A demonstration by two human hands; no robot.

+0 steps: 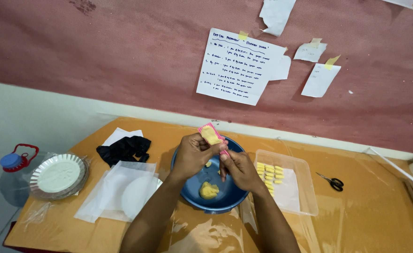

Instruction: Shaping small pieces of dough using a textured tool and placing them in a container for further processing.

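Note:
Both of my hands are raised over a blue bowl [225, 199] in the middle of the table. My left hand [192, 154] and my right hand [237, 166] together hold a small pink mould [211, 133] filled with yellow dough. The left thumb presses on the dough in the mould. A lump of yellow dough [209, 190] lies in the bowl's bottom, with a smaller bit [208, 164] higher up. To the right, a clear plastic tray [305, 187] holds several small shaped yellow dough pieces [270, 172] on white paper.
Scissors [332, 182] lie to the right of the tray. At left are a stack of foil pie tins [59, 175], clear plastic sheets with a white disc [122, 192], black gloves [124, 149] and a blue-capped water jug [13, 164]. Paper notes are taped on the red wall [122, 56].

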